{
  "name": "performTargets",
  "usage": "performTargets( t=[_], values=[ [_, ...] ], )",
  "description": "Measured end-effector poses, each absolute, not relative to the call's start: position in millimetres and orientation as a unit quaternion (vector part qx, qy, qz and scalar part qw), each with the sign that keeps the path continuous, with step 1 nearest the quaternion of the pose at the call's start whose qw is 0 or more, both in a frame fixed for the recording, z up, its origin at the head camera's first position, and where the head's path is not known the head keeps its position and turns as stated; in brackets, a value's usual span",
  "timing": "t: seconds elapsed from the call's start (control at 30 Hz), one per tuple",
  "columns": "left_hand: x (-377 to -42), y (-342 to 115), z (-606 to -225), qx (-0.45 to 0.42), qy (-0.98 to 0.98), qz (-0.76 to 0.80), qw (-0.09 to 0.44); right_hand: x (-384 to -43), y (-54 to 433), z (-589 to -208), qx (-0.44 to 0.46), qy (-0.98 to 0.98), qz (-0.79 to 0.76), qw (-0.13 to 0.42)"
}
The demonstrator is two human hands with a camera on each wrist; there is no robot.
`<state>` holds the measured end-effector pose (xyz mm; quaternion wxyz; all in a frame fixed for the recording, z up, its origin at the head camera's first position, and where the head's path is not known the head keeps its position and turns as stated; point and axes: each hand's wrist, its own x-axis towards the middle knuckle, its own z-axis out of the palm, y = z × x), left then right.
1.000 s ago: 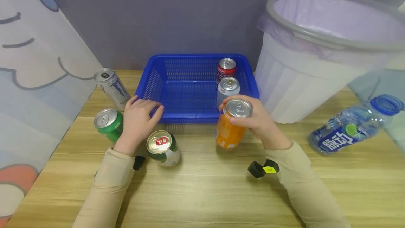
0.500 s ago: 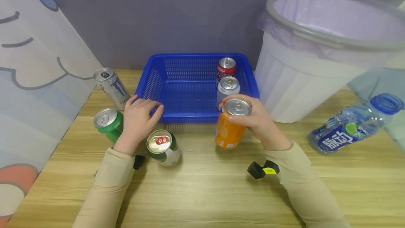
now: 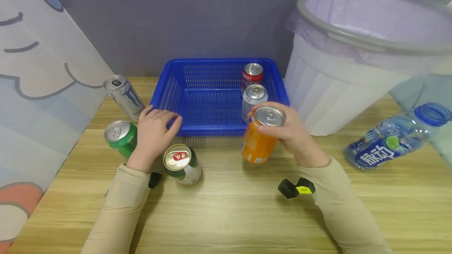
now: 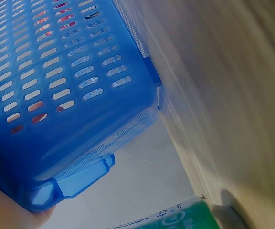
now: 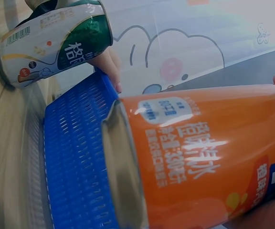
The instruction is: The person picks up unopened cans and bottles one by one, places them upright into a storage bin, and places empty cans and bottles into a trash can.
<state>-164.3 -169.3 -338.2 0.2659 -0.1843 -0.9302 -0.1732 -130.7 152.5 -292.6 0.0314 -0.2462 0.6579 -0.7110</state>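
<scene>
One view alone, the right wrist's, shows the base [image 5: 123, 174] of the orange can [image 3: 257, 146] right fingers [image 3: 274, 131] grip.

I work indoors at a wood-grain table [image 3: 226, 214] that fills the lower frame, with a plain grey panel [image 3: 159, 19] behind it across the top. At the left edge, a cartoon-printed wall covering [image 3: 46, 69] slants down; at upper right, a lined bin [image 3: 332, 77] stands right on the tabletop. Home or office, I cannot tell.
</scene>
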Motion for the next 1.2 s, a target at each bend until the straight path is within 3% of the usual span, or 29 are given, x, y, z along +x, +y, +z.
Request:
performTargets(
  t=[0.77,1.2],
  values=[
    [-165,-168,-338,-0.184,-0.93,-0.174,0.266,-130,155,-266,-0.245,0.663,-0.708,0.022],
    [-165,-169,-339,-0.183,-0.928,-0.17,0.275,-137,133,-235,-0.117,0.694,-0.71,0.022]
  ],
)
